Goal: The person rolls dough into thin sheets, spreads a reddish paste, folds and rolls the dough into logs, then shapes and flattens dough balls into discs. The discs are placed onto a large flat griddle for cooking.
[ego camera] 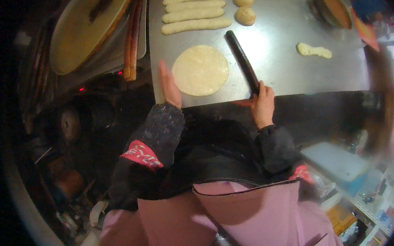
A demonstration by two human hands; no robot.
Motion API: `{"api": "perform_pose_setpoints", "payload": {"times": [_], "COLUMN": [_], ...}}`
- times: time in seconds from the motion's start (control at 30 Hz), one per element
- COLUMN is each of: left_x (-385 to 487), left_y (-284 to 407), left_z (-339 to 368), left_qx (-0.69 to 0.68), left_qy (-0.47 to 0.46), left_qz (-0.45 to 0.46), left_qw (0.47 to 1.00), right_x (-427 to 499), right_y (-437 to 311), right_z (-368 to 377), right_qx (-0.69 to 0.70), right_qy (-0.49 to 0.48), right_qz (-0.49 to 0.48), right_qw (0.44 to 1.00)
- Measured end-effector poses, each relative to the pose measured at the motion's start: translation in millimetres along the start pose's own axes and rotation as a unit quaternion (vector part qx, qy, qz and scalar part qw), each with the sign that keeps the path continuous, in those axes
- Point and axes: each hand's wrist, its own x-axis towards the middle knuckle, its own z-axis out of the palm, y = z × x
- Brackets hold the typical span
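Observation:
A thin round sheet of dough (pixel 200 70) lies flat on the metal worktop (pixel 275 73). My left hand (pixel 169 86) stands on edge at the sheet's left rim, fingers straight, gripping nothing. To the right of the dough, my right hand (pixel 264 105) is wrapped around the near end of a dark rolling pin (pixel 241 61). The pin slants away to the upper left, its far end short of the dough ropes. Several dough ropes (pixel 194 18) lie side by side beyond the sheet. Round dough balls (pixel 245 16) form a row to their right.
A small elongated dough piece (pixel 314 51) lies on the right of the worktop, below a bowl (pixel 335 11). At the left, a large round pan (pixel 90 26) stands beside wooden sticks (pixel 132 36). Shelving (pixel 362 211) and a pale-lidded box (pixel 335 160) are at the lower right.

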Motion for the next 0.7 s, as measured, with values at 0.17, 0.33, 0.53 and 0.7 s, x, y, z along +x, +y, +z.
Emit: {"api": "perform_pose_setpoints", "payload": {"times": [0.17, 0.33, 0.53, 0.7], "left_x": [13, 19, 36, 43], "left_y": [3, 11, 12, 13], "left_z": [12, 12, 3, -3], "left_qx": [-0.093, -0.193, 0.178, 0.474], "left_qy": [-0.002, -0.001, -0.056, -0.085], "left_qz": [-0.048, -0.107, -0.087, 0.018], "left_qw": [0.994, 0.975, 0.979, 0.876], "right_x": [33, 69, 106, 138], "right_y": [35, 57, 6, -79], "right_z": [-13, -26, -9, 55], "right_qx": [-0.054, -0.106, 0.059, 0.119], "right_qy": [0.032, -0.014, 0.057, -0.018], "right_qz": [-0.056, -0.069, -0.209, -0.299], "right_qw": [0.996, 0.992, 0.974, 0.947]}}
